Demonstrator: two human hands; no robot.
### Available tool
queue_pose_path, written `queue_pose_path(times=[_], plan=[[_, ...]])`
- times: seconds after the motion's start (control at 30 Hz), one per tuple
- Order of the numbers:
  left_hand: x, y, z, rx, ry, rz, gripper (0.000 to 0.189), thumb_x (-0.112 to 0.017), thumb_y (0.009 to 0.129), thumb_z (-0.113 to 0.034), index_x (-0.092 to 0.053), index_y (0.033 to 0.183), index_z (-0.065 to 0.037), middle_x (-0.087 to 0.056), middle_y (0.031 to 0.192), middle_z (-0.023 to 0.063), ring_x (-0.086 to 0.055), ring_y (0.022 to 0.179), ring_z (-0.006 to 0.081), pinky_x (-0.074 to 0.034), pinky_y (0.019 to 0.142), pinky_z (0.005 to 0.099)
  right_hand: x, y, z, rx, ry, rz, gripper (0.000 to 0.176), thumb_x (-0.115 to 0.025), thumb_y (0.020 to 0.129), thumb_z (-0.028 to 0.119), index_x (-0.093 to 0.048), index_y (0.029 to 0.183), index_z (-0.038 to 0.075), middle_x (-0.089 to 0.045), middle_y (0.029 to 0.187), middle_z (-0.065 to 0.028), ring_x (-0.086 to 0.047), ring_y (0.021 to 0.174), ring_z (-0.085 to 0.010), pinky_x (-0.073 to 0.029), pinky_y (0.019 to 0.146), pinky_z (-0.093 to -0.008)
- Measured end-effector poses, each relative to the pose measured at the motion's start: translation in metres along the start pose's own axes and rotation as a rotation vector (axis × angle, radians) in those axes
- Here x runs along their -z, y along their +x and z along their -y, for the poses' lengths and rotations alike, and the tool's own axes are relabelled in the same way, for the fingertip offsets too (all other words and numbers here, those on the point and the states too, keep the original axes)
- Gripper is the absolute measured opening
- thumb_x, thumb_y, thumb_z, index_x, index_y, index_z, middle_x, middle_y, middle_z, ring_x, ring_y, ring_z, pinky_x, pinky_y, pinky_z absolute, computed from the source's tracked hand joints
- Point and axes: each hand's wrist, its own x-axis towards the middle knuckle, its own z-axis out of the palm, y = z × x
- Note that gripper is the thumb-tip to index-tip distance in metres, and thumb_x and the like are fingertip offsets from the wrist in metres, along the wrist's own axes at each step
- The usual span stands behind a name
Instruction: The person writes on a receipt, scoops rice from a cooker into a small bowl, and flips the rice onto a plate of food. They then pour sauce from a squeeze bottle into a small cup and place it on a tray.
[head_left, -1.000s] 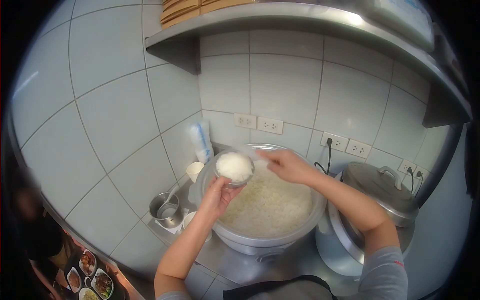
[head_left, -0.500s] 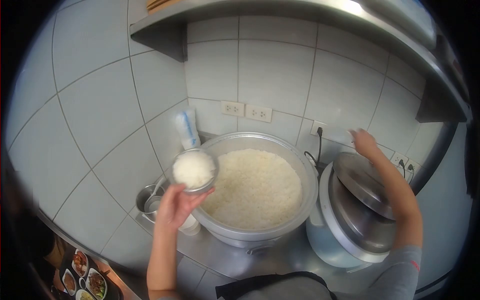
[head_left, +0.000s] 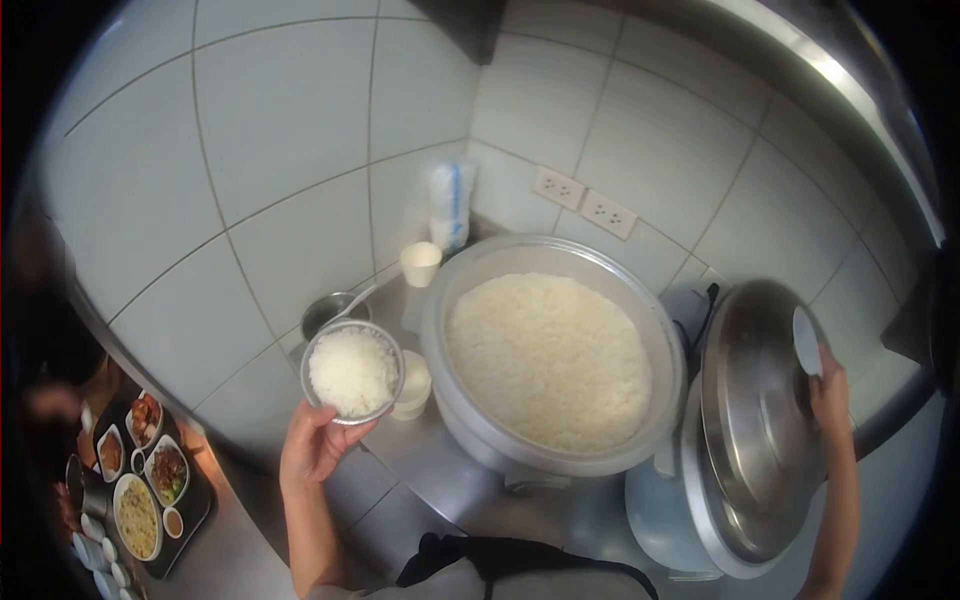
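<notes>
Supporting the bowl at its near edge, the left fingers grasp it with the thumb at the rim and the rest beneath, presumably so that the mounded rice does not tip. The bowl is thus just beyond the left fingers, raised off the tabletop.

The right fingers pinch a white paddle, blade upward, at the tilted metal lid; whether they also grasp its handle cannot be told. Carrying the paddle this way probably spares setting it down.

The wide rice pot stands between the two sets of fingers, apparently for reach from either side. The cooker lies below and left of the right fingers. Beyond the left fingers, a cup stack stands near the bowl, likely for quick access.
</notes>
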Motion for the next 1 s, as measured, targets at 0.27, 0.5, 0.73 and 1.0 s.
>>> queue_pose_path(times=[0.27,0.5,0.73,1.0], plan=[[0.018,-0.011,0.008,-0.015,-0.1,0.021,0.067,-0.056,0.079,-0.01,-0.021,0.134,0.007,-0.04,0.129,0.0272,-0.051,0.111,0.0411,-0.051,0.087,0.0458,-0.036,0.122,0.231,0.299,-0.014,0.033,0.044,-0.053,0.072,-0.001,-0.053,0.116,0.003,-0.06,0.095,-0.0206,-0.058,0.088,-0.0389,-0.047,0.076,-0.0453],[0.037,-0.093,0.002,-0.02,-0.069,-0.184,0.068,-0.055,0.075,-0.005,-0.022,0.133,0.007,-0.04,0.128,0.029,-0.051,0.11,0.0423,-0.051,0.086,0.0469,-0.108,0.149,0.312,0.425,0.034,0.145,0.041,-0.053,0.077,0.004,-0.051,0.118,0.007,-0.061,0.089,-0.0184,-0.06,0.082,-0.0373,-0.049,0.07,-0.0461],[0.028,-0.183,0.025,-0.117,-0.037,-0.408,0.063,-0.049,0.078,0.0,-0.024,0.135,0.0,-0.042,0.128,0.0236,-0.05,0.114,0.0365,-0.047,0.091,0.0486,-0.149,0.148,0.308,0.414,-0.001,0.113,0.041,-0.054,0.076,0.004,-0.052,0.117,0.004,-0.061,0.093,-0.0215,-0.059,0.082,-0.0393,-0.048,0.071,-0.0472],[0.019,-0.302,0.115,-0.196,-0.252,-0.731,0.052,-0.047,0.083,-0.007,-0.028,0.131,0.002,-0.043,0.127,0.0262,-0.056,0.105,0.039,-0.05,0.089,0.0377,-0.154,0.154,0.316,0.673,0.151,-0.085,0.051,-0.051,0.088,0.013,-0.033,0.135,0.004,-0.044,0.126,-0.0277,-0.04,0.121,-0.0396,-0.035,0.099,-0.0419]])
